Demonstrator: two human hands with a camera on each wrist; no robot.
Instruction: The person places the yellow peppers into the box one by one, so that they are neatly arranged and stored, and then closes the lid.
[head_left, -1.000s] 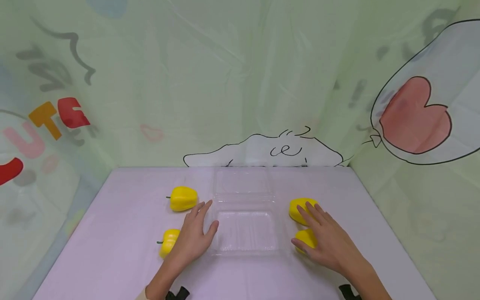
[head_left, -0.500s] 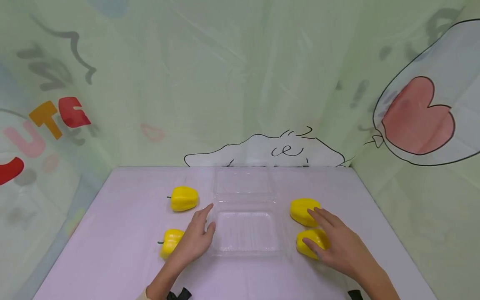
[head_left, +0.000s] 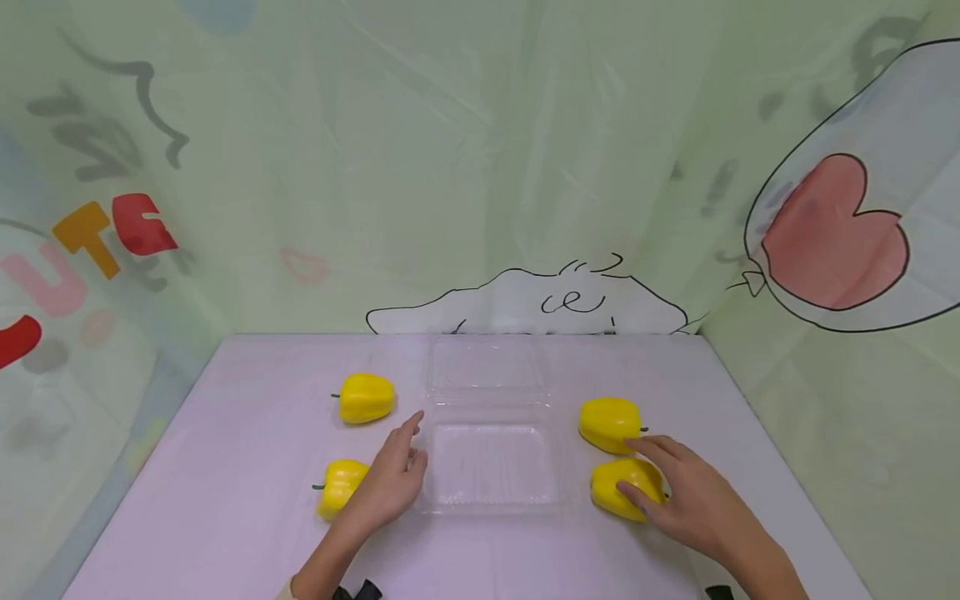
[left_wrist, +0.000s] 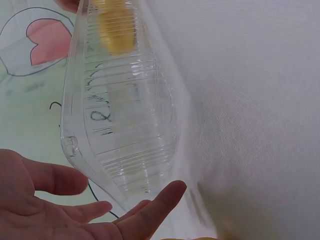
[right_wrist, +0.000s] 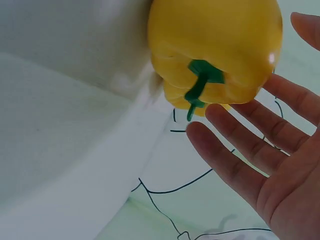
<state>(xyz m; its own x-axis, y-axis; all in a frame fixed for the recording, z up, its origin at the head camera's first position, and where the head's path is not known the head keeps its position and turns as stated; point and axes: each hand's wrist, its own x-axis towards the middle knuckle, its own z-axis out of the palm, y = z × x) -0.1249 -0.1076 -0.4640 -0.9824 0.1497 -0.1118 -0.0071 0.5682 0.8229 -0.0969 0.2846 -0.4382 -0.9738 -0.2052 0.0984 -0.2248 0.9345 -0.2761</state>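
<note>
A clear plastic clamshell box (head_left: 491, 462) lies with its lid (head_left: 487, 365) folded back on the table's middle. At its left side is my left hand (head_left: 393, 475), fingers extended near the wall; in the left wrist view the fingers (left_wrist: 155, 210) spread beside the clear box. My right hand (head_left: 690, 496) is at the nearer right yellow bell pepper (head_left: 626, 490), thumb over its top and fingers behind it, not closed round it. The right wrist view shows this bell pepper (right_wrist: 215, 40), green stem towards the camera, beside spread fingers. The farther right bell pepper (head_left: 609, 423) lies just beyond.
Two more yellow bell peppers lie on the left: one farther back (head_left: 366, 397), and one nearer (head_left: 342, 487), partly behind my left forearm. The white table (head_left: 247, 433) is walled in by printed green cloth (head_left: 450, 167).
My right hand has drawn back to the right and lower, off the farther right pepper and around the nearer one. The left hand has shifted slightly, its fingers closer together. The peppers stay put.
</note>
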